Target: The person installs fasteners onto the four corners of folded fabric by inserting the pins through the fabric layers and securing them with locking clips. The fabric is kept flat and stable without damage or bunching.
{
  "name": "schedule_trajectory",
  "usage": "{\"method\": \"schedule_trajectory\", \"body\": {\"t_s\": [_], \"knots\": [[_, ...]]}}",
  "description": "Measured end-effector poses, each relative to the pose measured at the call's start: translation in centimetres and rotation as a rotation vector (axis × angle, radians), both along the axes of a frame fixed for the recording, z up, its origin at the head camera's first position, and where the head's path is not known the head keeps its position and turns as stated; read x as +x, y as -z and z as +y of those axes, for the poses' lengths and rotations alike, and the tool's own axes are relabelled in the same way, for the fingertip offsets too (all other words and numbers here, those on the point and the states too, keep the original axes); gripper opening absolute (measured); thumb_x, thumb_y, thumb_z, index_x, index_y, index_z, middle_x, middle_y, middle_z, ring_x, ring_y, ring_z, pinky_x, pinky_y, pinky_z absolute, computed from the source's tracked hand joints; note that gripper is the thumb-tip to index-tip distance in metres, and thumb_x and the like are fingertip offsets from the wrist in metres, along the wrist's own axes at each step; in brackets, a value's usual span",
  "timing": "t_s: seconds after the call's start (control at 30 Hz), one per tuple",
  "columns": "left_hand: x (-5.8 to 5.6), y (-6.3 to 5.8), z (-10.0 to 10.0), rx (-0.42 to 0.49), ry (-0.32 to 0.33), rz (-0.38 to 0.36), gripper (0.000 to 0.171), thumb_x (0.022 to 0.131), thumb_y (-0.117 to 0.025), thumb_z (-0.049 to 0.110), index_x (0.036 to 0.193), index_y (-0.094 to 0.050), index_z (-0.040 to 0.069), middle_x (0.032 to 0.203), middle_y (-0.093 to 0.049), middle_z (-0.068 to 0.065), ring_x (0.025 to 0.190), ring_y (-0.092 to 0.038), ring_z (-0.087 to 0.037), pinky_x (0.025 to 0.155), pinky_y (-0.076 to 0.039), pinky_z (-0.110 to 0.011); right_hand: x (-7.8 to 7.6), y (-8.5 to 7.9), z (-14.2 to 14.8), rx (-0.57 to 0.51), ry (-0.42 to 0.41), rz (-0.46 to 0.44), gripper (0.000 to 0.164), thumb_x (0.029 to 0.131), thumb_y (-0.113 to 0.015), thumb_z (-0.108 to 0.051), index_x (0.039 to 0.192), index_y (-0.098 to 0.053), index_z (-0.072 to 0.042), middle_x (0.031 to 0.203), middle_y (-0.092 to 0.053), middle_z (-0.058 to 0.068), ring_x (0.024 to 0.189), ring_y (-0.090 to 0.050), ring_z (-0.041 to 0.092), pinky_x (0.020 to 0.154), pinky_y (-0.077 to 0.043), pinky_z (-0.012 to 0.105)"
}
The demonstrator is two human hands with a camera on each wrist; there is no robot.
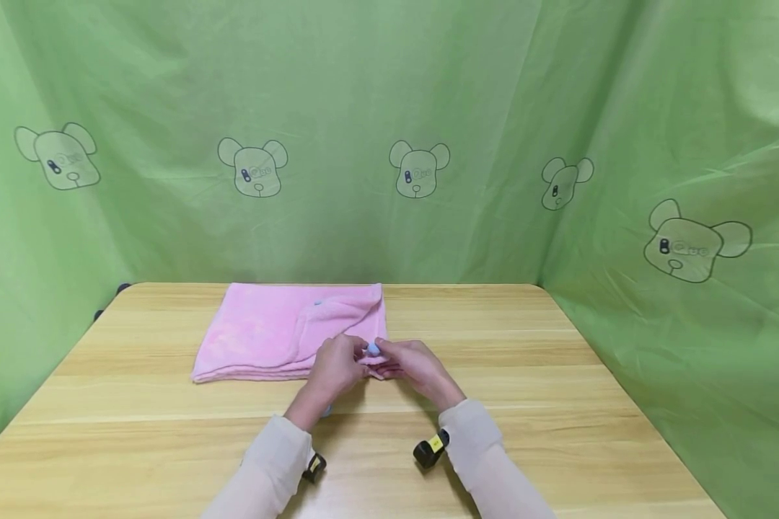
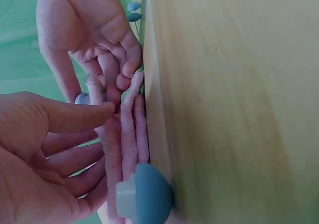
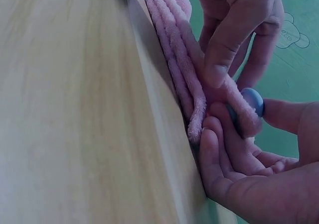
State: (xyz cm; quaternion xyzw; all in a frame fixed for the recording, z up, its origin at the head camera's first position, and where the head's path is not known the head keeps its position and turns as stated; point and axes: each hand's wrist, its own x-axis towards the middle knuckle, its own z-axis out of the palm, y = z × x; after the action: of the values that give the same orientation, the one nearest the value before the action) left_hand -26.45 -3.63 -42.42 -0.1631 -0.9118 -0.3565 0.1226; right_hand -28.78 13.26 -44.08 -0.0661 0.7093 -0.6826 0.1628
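Observation:
A folded pink plush blanket [image 1: 253,324] lies toward the back left of the table, its layers stacked at the near edge. My left hand [image 1: 333,371] pinches the top layer near its front right corner, thumb on one face and fingers on the other. From the right, my right hand [image 1: 422,364] holds a blue mushroom-shaped quilt clip [image 1: 373,349] at that corner. In the right wrist view the thumb presses the clip's round cap [image 3: 252,102], while fingers sit behind the fabric against a second blue part, partly hidden. The lower layers hang apart from the pinched one.
Another blue clip piece [image 2: 152,194] with a pale stem lies by my left wrist. Two small blue knobs [image 2: 133,12] show beyond the right hand in the left wrist view. One blue spot [image 1: 318,303] sits on the blanket's folded flap. Green curtains [image 1: 363,86] surround the wooden table [image 1: 526,404].

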Motion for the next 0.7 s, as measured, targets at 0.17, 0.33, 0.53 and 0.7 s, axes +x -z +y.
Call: {"method": "schedule_trajectory", "body": {"t_s": [0.17, 0.33, 0.53, 0.7], "knots": [[0.05, 0.16, 0.02, -0.025, -0.010, 0.092, 0.008, 0.071, -0.077, 0.000, 0.074, -0.075, 0.008, 0.063, -0.065, 0.003, 0.057, -0.054, -0.015, 0.057, -0.049, -0.035, -0.13, 0.17, 0.01, -0.010, 0.001, 0.002, 0.038, 0.101, -0.054, -0.022, 0.112, -0.063, 0.014, 0.092, -0.071, 0.018, 0.075, -0.068, 0.020, 0.073, -0.057, 0.031], [0.01, 0.15, -0.06, -0.025, -0.015, 0.110, 0.008, 0.075, -0.074, 0.002, 0.072, -0.074, 0.009, 0.058, -0.060, 0.006, 0.055, -0.051, -0.015, 0.054, -0.046, -0.033, -0.18, 0.04, -0.12, -0.026, 0.017, -0.024, 0.037, 0.102, -0.053, -0.022, 0.113, -0.063, 0.013, 0.091, -0.071, 0.018, 0.075, -0.067, 0.019, 0.071, -0.057, 0.029], [-0.11, 0.06, -0.13, -0.025, -0.036, 0.096, 0.005, 0.079, -0.074, 0.005, 0.077, -0.075, 0.010, 0.064, -0.065, 0.004, 0.058, -0.056, -0.016, 0.058, -0.050, -0.036, -0.18, -0.04, -0.07, -0.038, 0.020, -0.024, 0.043, 0.105, -0.048, -0.024, 0.111, -0.061, 0.016, 0.087, -0.071, 0.019, 0.073, -0.068, 0.021, 0.070, -0.058, 0.030], [-0.26, 0.11, -0.15, -0.019, -0.041, 0.081, 0.006, 0.081, -0.074, 0.007, 0.075, -0.074, 0.009, 0.064, -0.065, 0.003, 0.057, -0.056, -0.015, 0.057, -0.050, -0.036, 0.06, -0.39, -0.01, -0.019, 0.008, -0.028, 0.046, 0.106, -0.044, -0.025, 0.112, -0.059, 0.018, 0.087, -0.070, 0.019, 0.072, -0.067, 0.018, 0.072, -0.058, 0.031]]}}
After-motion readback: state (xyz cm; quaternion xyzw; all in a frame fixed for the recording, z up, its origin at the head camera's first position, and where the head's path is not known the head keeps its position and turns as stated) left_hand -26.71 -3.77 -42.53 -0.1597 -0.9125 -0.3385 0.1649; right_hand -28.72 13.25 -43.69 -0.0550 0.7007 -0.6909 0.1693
